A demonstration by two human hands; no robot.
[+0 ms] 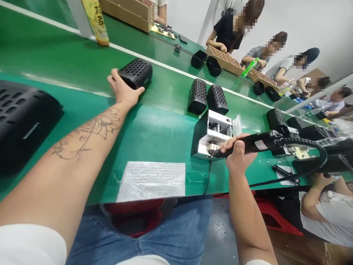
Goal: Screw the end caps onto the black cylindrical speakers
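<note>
My left hand (pixel 124 91) reaches out over the green bench and is closed around a black perforated housing (pixel 137 72), thumb on its near side and fingers on its left end. My right hand (pixel 241 156) grips a black electric screwdriver (pixel 258 144), held nearly level. Its tip is at the front of a white and black screw feeder (pixel 202 135); whether a screw is on the bit is too small to see. A thick cable runs from the screwdriver's back end to the right. Two more perforated housings (pixel 198 95) stand behind the feeder.
A large black housing (pixel 26 127) sits close at the left. Bubble wrap (pixel 153 180) is taped at the bench's front edge. A yellow drink bottle (pixel 95 17) stands by a post. Across the bench, people work beside cardboard trays (pixel 225 61). Another person sits at the right (pixel 330 211).
</note>
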